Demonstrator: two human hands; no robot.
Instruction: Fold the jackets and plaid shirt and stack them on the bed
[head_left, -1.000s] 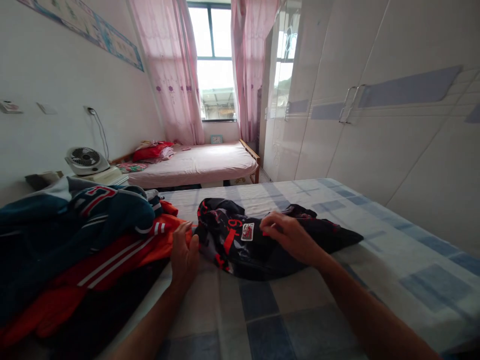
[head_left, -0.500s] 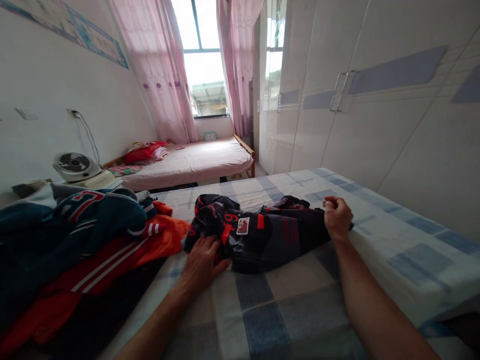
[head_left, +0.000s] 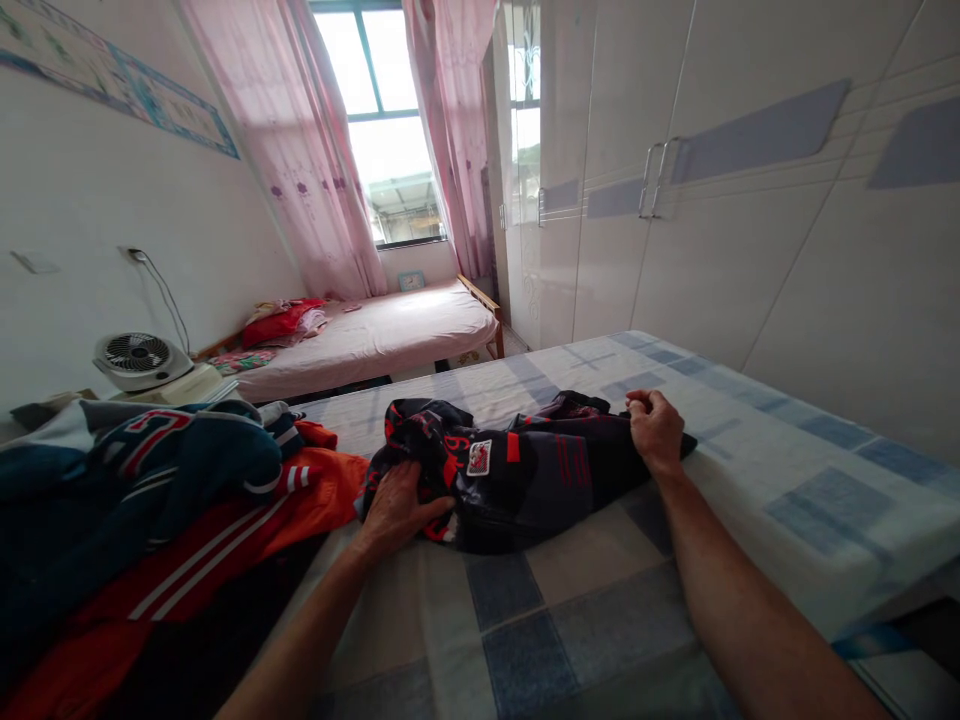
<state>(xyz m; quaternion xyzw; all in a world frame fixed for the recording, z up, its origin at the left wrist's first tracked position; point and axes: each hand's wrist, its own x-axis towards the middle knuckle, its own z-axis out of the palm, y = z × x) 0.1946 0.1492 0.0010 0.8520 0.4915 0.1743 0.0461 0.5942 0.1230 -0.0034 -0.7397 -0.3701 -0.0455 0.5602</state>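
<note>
A crumpled black and dark grey garment (head_left: 536, 485) with red lettering, red stripes and a white-edged patch lies across the bed in front of me. Its exact kind I cannot tell. My left hand (head_left: 397, 505) rests on the bunched left end, thumb stretched away from the fingers. At the right end, my right hand (head_left: 655, 428) is closed, thumb and fingers pinched together. Whatever it pinches is hidden; a dark tip of cloth shows just beyond the wrist. Beside my left forearm is a heap of clothes with a dark teal top (head_left: 187, 455) over a red-orange garment (head_left: 225, 545).
The blue and white checked bedsheet (head_left: 810, 515) spreads under everything. Behind stand a second bed (head_left: 390, 325) with pink bedding, a small fan (head_left: 142, 358) and a window with pink curtains (head_left: 300, 180). A white wardrobe (head_left: 720, 240) lines the right side.
The view has turned slightly, so the room has shifted a little. Both hands stay at the same ends of the dark garment, which lies nearly as before.
</note>
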